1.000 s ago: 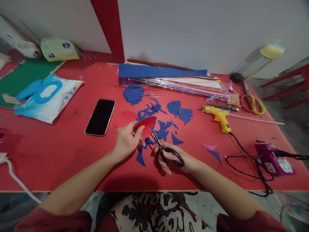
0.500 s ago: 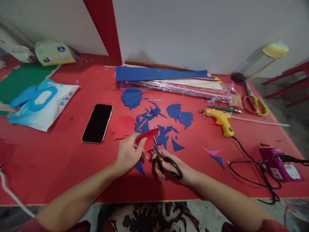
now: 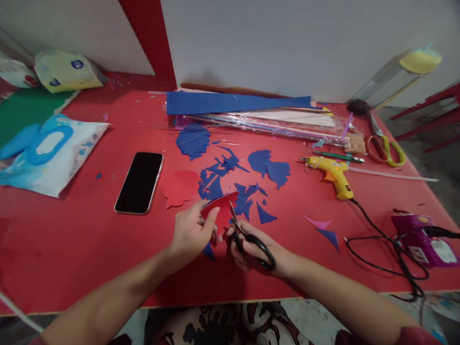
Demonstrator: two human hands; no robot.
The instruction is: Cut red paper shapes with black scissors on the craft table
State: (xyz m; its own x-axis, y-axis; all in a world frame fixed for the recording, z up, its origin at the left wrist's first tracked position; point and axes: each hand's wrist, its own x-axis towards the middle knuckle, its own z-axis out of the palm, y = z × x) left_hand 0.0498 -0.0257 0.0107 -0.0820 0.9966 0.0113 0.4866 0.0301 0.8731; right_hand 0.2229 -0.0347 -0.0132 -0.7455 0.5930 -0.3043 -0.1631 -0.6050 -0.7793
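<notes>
My left hand [image 3: 190, 231] pinches a red paper piece [image 3: 222, 210] just above the red table [image 3: 89, 235]. My right hand [image 3: 253, 244] grips black-handled scissors [image 3: 251, 238], whose blades point up into the red piece's right edge. Blue paper scraps [image 3: 230, 179] lie scattered beyond both hands, and another red cut-out [image 3: 179, 187] lies flat to the left of them. A black phone [image 3: 140, 182] rests face up farther left.
A yellow glue gun [image 3: 332, 173] with a black cord [image 3: 388, 249] lies right, beside a purple power strip [image 3: 424, 237]. Green-handled scissors [image 3: 386, 146], a blue paper strip [image 3: 237, 102] and wrapped sticks [image 3: 273, 125] sit at the back. Wet-wipe packs [image 3: 46, 153] lie left.
The camera has dipped and shifted slightly. Both hands have drawn a little closer to the table's front edge, with the scissors still at the red piece.
</notes>
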